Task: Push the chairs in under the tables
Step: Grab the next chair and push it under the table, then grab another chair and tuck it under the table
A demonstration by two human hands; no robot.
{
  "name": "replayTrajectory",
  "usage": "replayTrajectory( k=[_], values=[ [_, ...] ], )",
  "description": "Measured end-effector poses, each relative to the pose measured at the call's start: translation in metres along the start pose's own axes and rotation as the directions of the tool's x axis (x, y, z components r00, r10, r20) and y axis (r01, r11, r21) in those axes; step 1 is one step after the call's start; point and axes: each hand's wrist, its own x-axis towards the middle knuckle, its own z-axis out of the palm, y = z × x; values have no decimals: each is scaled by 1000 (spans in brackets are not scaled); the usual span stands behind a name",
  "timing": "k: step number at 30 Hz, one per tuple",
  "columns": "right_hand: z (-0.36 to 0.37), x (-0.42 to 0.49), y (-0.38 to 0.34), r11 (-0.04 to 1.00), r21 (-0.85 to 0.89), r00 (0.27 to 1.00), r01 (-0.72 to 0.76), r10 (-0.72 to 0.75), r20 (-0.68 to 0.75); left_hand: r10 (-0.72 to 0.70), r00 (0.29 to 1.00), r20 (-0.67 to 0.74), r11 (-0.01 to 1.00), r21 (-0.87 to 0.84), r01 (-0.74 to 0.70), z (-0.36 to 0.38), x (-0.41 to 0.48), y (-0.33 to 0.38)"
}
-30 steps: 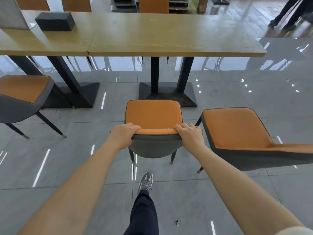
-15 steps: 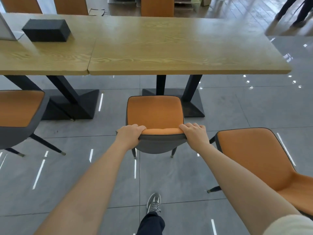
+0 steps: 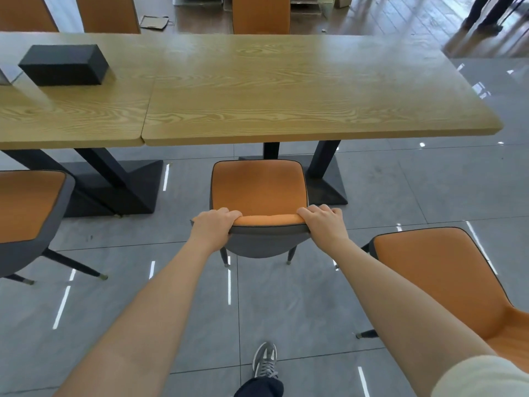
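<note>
Presently both hands, left hand (image 3: 213,224) and right hand (image 3: 323,222), had fingers (image 3: 229,214) closed over the backrest top of the middle chair (image 3: 259,190); its seat front sat just short of the desk (image 3: 286,90) edge. Risk: front legs could strike the desk base (image 3: 326,181) if pushed off-line.

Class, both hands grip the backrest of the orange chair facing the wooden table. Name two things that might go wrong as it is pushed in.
1. The orange-seated grey-shelled chair may catch its front legs on the black table base just ahead of it.
2. The right hand and left hand wrap the backrest top, so fingers might get pinched against the light wooden table edge.
</note>
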Motion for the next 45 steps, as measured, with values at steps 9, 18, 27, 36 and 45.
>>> replayTrajectory(
  k=[9, 18, 27, 36, 45],
  values=[
    [2, -1, -17, 1000, 6, 1000, -3, 2, 31, -41, 999, -12, 999, 6, 41, -3, -6, -10],
    [3, -41, -13, 986, 111, 992, -127, 126, 14, -11, 1000, -6, 999, 38, 11, -7, -25, 31],
    [-13, -145, 53, 956, 152, 967, -250, 254, -6, 190, 980, -58, 980, 71, -186, -19, -41, 155],
    [4, -334, 144, 900, 215, 920, -378, 391, -19, 373, 928, 2, 926, 54, -372, 8, -111, 340],
    [16, -482, 243, 824, 239, 836, -515, 544, -74, 548, 836, 22, 835, 47, -549, 34, -159, 523]
  ],
)
